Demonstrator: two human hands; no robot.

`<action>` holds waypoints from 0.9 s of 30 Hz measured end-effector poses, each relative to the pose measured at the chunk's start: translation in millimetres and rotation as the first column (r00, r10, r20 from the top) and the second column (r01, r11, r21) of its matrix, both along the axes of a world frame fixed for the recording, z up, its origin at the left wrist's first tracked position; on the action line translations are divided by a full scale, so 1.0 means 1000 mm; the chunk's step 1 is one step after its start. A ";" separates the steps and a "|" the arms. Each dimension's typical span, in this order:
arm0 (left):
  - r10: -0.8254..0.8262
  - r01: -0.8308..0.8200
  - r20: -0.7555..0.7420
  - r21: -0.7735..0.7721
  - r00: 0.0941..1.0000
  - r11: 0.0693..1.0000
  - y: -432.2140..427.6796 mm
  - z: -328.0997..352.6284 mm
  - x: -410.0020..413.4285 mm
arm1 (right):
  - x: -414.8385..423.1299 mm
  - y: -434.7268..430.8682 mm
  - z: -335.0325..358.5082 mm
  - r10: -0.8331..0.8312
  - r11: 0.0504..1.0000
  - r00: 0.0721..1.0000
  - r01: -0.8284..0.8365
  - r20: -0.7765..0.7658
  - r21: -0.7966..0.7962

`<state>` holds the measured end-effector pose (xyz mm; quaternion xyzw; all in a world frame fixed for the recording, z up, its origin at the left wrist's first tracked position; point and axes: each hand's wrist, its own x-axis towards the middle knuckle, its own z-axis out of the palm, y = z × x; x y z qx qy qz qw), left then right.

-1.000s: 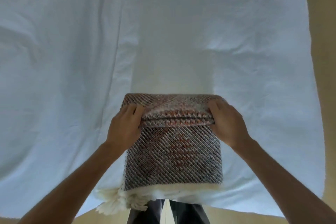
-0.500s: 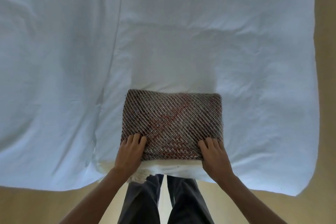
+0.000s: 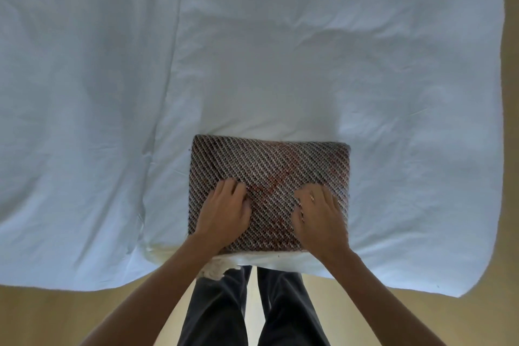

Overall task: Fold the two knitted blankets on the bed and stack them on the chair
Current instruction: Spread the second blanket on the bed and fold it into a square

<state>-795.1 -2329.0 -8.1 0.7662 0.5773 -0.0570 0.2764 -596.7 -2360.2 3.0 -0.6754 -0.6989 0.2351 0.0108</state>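
Note:
A knitted blanket (image 3: 269, 166), dark with white diagonal stitches and a reddish pattern, lies folded into a compact rectangle at the near edge of the bed (image 3: 280, 50). Cream fringe (image 3: 214, 268) hangs out under its near left corner. My left hand (image 3: 222, 209) lies palm down on the blanket's left half and presses it. My right hand (image 3: 320, 213) rests palm down on the right half, fingers pointing away from me. A second blanket and the chair are not in view.
The bed is covered by a wrinkled white sheet that hangs over the near edge (image 3: 84, 270). Tan floor (image 3: 56, 317) lies in front of the bed and along its right side. My dark trouser legs (image 3: 252, 309) stand against the bed's edge.
The far fold was brought down toward me, so the blanket is half as deep. My hands let go of the edge and slid up onto the top of the stack.

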 end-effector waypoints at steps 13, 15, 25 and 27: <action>-0.042 0.061 -0.165 0.107 0.985 0.992 0.031 -0.084 0.014 | 0.006 0.045 -0.088 0.162 0.987 0.973 -0.162 0.163 -0.016; 0.051 -0.030 -0.164 0.128 0.985 0.991 0.024 -0.088 -0.018 | 0.036 0.036 -0.090 0.088 0.996 0.976 -0.091 0.202 0.006; 0.270 -0.265 -0.038 0.097 0.962 0.959 -0.003 -0.071 -0.052 | 0.054 0.008 -0.084 -0.109 0.994 0.981 0.108 0.158 0.016; 0.342 -0.342 -0.031 0.021 0.939 0.940 -0.025 -0.074 -0.052 | 0.049 -0.008 -0.088 -0.176 0.983 0.975 0.180 0.138 -0.020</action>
